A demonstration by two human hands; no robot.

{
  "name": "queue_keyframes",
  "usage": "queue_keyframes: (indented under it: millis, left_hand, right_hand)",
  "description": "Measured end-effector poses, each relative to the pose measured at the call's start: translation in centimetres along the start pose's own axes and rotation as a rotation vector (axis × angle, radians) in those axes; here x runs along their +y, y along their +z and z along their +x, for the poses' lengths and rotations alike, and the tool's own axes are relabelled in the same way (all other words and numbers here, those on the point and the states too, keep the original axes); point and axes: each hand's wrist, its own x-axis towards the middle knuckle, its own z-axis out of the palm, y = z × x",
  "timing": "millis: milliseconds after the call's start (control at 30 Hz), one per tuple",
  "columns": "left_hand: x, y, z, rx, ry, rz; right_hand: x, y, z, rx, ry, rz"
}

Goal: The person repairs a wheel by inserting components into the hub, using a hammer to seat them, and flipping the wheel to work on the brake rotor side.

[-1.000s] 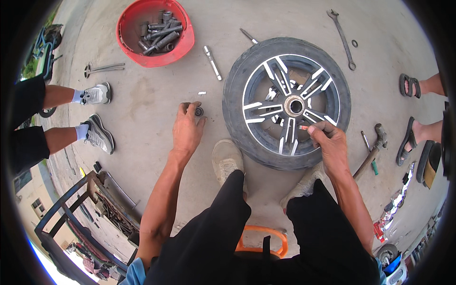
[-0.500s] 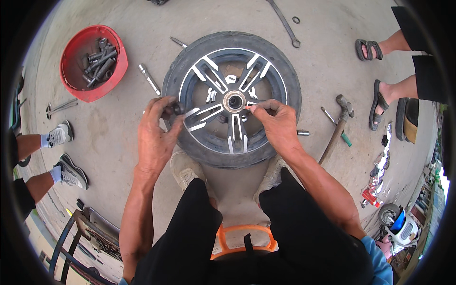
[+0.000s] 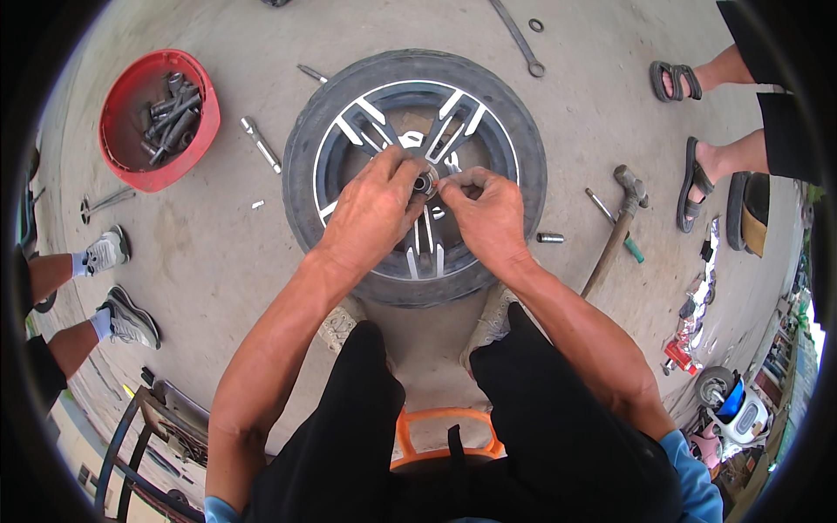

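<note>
A motorcycle wheel lies flat on the floor between my feet, with a black tyre (image 3: 528, 157) and a black-and-silver spoked rim (image 3: 425, 248). My left hand (image 3: 373, 202) reaches over the spokes, its fingers closed round a small dark round part (image 3: 421, 184) at the hub. That part is mostly covered by the fingers, so whether it sits inside the bore cannot be told. From the other side my right hand (image 3: 490, 216) pinches a tiny orange-red piece (image 3: 436, 184) at the hub's right edge. Its kind is too small to make out.
A red bowl-shaped container (image 3: 209, 118) of sockets stands at the left, near a socket tool (image 3: 261, 145). To the right lie a hammer (image 3: 621, 222), a green-handled screwdriver (image 3: 634, 250) and a short socket (image 3: 550, 237). A wrench (image 3: 520, 39) lies beyond the wheel. Other people's feet stand at both sides.
My left hand has moved right from the tyre's left edge to the hub, bringing the dark round part with it. The right hand stays at the hub, still pinching. The view has shifted slightly.
</note>
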Motion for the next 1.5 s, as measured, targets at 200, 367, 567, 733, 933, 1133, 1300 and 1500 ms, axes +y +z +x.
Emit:
queue_keyframes:
  millis: [200,367,567,733,933,1133,1300,1500]
  left_hand:
    - [0.0,0.2,-0.1,-0.016,0.013,0.076]
    - [-0.1,0.2,-0.3,0.031,0.035,0.062]
    - [-0.1,0.0,-0.1,0.006,0.008,0.052]
    - [-0.1,-0.1,-0.1,-0.011,-0.024,0.038]
    - [0.1,-0.1,0.1,-0.012,-0.049,0.017]
    - [0.0,0.0,0.3,-0.007,-0.187,-0.154]
    - [-1.7,-0.8,-0.5,0.090,-0.303,-0.237]
    - [-1.5,-1.2,-1.4,0.093,-0.279,-0.261]
  right_hand:
    - [-0.6,-0.4,-0.1,-0.031,0.017,-0.034]
    - [-0.9,-0.9,0.2,-0.073,-0.020,-0.077]
    - [-0.3,-0.9,0.8,-0.113,-0.058,-0.073]
    - [-1.4,-1.3,0.7,-0.157,-0.013,-0.047]
    - [-1.6,-1.7,1.1,-0.212,0.050,-0.111]
    - [-1.6,-1.5,1.0,-0.159,0.086,-0.137]
    - [-1.4,-0.9,0.8,-0.109,0.051,-0.069]
    - [-2.0,-0.9,0.7,-0.079,0.031,-0.103]
